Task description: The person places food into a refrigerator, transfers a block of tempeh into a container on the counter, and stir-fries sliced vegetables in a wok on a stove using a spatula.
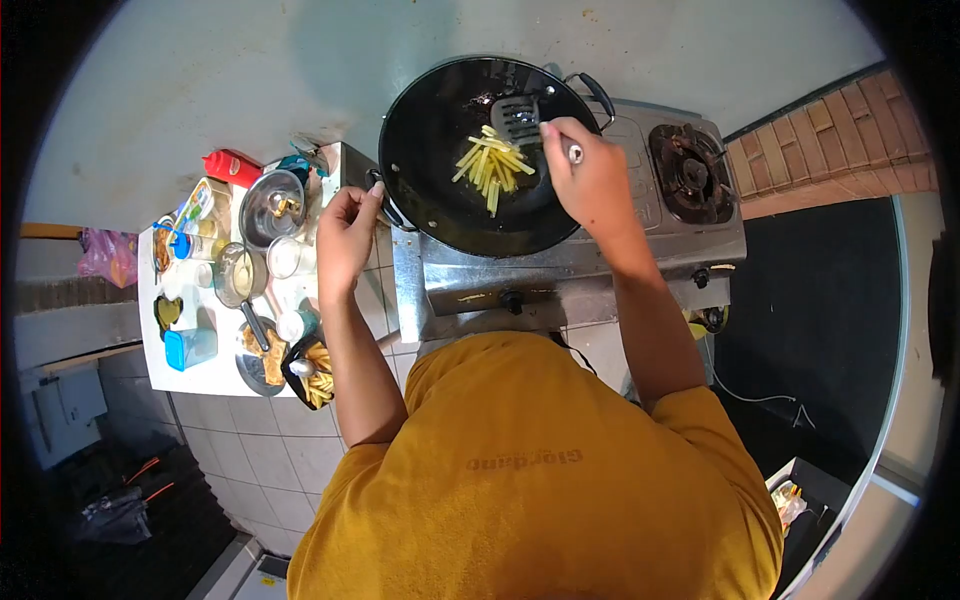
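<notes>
A large black wok [430, 190] sits on the left side of the steel gas stove. Pale yellow, stick-cut pieces like potato fries [490, 168] lie in a small heap at its middle. My right hand [590, 175] is closed round the handle of a slotted spatula [515, 118], whose dark blade is inside the wok, just above and right of the heap. With thumb and fingers, my left hand [348, 235] grips the wok's left loop handle [393, 212]. The wok's right loop handle [598, 98] stands free.
Left of the stove, a white table [225, 380] bears a steel bowl [262, 225], a small saucepan [240, 275], a red bottle [232, 167], a blue-lidded container [190, 348], a plate of browned food [262, 358] and a black container of fries [316, 385]. A second burner [692, 173] is at the right.
</notes>
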Demonstrator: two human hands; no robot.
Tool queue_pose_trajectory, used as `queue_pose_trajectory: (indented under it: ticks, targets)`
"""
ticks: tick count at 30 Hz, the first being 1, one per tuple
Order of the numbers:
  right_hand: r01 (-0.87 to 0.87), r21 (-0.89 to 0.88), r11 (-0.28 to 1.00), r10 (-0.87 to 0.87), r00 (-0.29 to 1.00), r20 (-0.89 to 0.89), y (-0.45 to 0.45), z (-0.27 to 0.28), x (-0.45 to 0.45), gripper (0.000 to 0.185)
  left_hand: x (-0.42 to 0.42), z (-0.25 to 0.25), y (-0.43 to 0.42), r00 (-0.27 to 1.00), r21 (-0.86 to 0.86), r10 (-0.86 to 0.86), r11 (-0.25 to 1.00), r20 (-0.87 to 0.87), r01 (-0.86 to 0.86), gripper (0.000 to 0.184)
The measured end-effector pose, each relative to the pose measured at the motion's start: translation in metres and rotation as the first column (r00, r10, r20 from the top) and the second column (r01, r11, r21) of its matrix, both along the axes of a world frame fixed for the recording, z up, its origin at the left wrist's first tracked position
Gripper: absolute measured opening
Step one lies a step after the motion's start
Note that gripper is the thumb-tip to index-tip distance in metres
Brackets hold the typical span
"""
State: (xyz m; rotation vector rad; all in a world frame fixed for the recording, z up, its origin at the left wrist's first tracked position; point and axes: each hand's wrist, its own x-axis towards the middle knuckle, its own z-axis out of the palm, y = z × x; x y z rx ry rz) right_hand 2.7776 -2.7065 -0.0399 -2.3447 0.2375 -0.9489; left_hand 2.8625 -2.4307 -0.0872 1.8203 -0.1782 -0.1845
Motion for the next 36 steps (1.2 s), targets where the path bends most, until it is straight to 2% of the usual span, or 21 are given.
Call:
queue_pose_trajectory:
  ticks: [2,4,7,10,13,15,16,18,22,25,28,31,33,36]
  targets:
    - [-0.087,0.058,0.995,0.091,0.994,-0.068,0.002,0.0,-0.002,0.014,0.001,0.0,-0.001,1.0,0.012,0.006,1.0,-0.002,-0.006,0.026]
    - [-0.118,0.108,0.987,0.124,0.991,-0.052,0.006,0.007,-0.006,0.012,0.001,-0.002,0.001,1.0,0.013,0.001,1.0,-0.005,-0.001,0.026]
    - [-0.123,0.084,0.989,0.127,0.991,-0.048,0.008,0.005,-0.007,0.013,0.0,-0.001,0.0,1.0,-0.029,-0.009,1.0,0.004,0.009,0.026]
    - [-0.078,0.002,0.997,0.078,0.993,-0.093,0.003,0.004,-0.006,0.013,0.001,-0.003,0.002,1.0,0.012,-0.009,1.0,0.01,0.009,0.026]
    - [-0.071,0.059,0.996,0.076,0.994,-0.075,0.007,0.01,-0.01,0.012,0.002,-0.006,0.002,1.0,-0.026,-0.012,1.0,-0.003,0.012,0.025]
    - [-0.141,0.198,0.97,0.16,0.983,-0.088,0.01,0.011,-0.012,0.012,0.002,-0.004,0.003,1.0,-0.013,-0.011,1.0,-0.005,0.011,0.025]
    - [-0.138,0.197,0.971,0.157,0.984,-0.086,0.01,0.008,-0.011,0.012,0.002,-0.003,0.002,1.0,-0.005,-0.009,1.0,-0.006,0.009,0.025]
    - [-0.081,0.071,0.994,0.085,0.995,-0.055,0.006,0.0,-0.009,0.012,0.003,-0.006,0.003,1.0,-0.013,-0.021,1.0,-0.001,0.021,0.025]
    - [-0.083,0.064,0.994,0.083,0.997,0.004,0.004,0.0,-0.009,0.011,0.002,-0.003,0.002,1.0,-0.022,-0.024,0.999,0.006,0.024,0.026]
    - [-0.052,0.056,0.997,0.055,0.997,-0.055,0.001,-0.001,-0.01,0.011,0.003,-0.005,0.003,1.0,-0.018,-0.025,1.0,-0.011,0.025,0.026]
    - [0.005,-0.012,1.0,-0.004,1.0,0.017,-0.002,-0.006,-0.008,0.011,0.001,-0.003,0.002,1.0,-0.024,-0.02,0.999,-0.006,0.02,0.026]
    - [-0.029,0.012,1.0,0.029,0.999,-0.032,-0.001,-0.004,-0.012,0.012,0.001,-0.002,0.002,1.0,0.011,-0.015,1.0,-0.006,0.015,0.026]
    - [-0.031,0.155,0.987,0.04,0.998,-0.051,0.003,0.005,-0.017,0.013,0.002,-0.005,0.003,1.0,0.002,-0.017,1.0,0.0,0.017,0.026]
    - [-0.064,0.188,0.98,0.079,0.994,-0.071,0.002,0.013,-0.02,0.014,0.002,-0.008,0.002,1.0,-0.013,-0.017,1.0,0.016,0.018,0.026]
